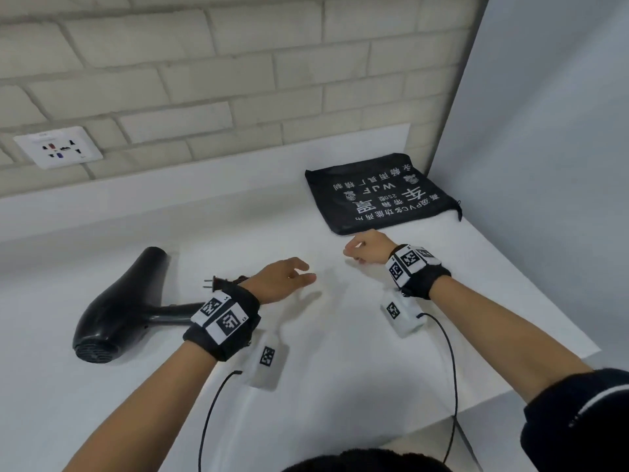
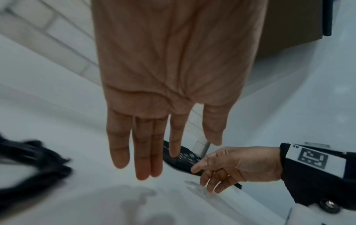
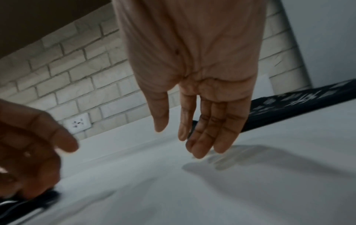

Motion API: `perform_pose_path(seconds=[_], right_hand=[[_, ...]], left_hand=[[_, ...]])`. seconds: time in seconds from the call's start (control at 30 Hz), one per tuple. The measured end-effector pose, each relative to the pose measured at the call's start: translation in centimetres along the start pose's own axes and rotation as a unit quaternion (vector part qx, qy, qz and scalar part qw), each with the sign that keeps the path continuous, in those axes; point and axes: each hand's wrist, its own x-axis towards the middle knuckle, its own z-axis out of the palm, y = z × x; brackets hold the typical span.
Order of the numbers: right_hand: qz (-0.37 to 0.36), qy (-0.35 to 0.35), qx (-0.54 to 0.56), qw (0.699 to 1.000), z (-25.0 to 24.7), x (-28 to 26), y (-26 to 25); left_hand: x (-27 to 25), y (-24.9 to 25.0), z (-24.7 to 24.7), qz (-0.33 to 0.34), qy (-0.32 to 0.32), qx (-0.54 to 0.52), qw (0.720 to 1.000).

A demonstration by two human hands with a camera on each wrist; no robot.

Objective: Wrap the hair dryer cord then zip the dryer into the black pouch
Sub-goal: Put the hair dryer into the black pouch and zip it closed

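Observation:
The black hair dryer [image 1: 115, 308] lies on its side at the left of the white table [image 1: 340, 369]. Its plug [image 1: 212, 283] and bundled cord [image 2: 38, 159] rest by the handle, partly hidden under my left wrist. The black pouch [image 1: 377, 195] with white print lies flat at the back right. My left hand [image 1: 299, 274] hovers open over the table's middle, fingers straight, holding nothing. My right hand [image 1: 357, 250] hangs just in front of the pouch's near edge [image 3: 289, 105], its fingers [image 3: 200, 137] relaxed and empty. Whether it touches the pouch I cannot tell.
A white wall socket [image 1: 58, 146] sits in the brick wall at the back left. A plain white panel [image 1: 544, 165] closes off the right side behind the pouch. The table's right edge [image 1: 531, 281] runs diagonally past my right forearm.

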Motion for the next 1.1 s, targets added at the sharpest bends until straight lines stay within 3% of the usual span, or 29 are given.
perform_pose_path(seconds=[0.13, 0.33, 0.43, 0.63, 0.9, 1.1], right_hand=[[0.017, 0.080, -0.061, 0.995, -6.2, 1.0, 4.5], [0.094, 0.221, -0.026, 0.970, -14.0, 4.0, 10.3], [0.122, 0.250, -0.020, 0.960, -16.3, 5.7, 12.4], [0.125, 0.173, -0.031, 0.976, -17.9, 8.6, 14.2], [0.107, 0.157, -0.100, 0.977, -18.4, 7.9, 14.5], [0.077, 0.074, 0.081, 0.991, -17.5, 3.0, 13.9]], left_hand=[[4.2, 3.8, 1.9, 0.021, -0.008, 0.039, 0.999], [11.2, 8.8, 2.7, 0.042, 0.052, 0.072, 0.995], [14.2, 10.7, 3.0, 0.035, 0.059, 0.107, 0.992], [19.1, 12.2, 3.9, 0.019, 0.034, 0.173, 0.984], [20.1, 11.7, 3.3, 0.033, -0.001, 0.195, 0.980], [17.8, 10.8, 2.4, 0.024, -0.021, 0.206, 0.978]])
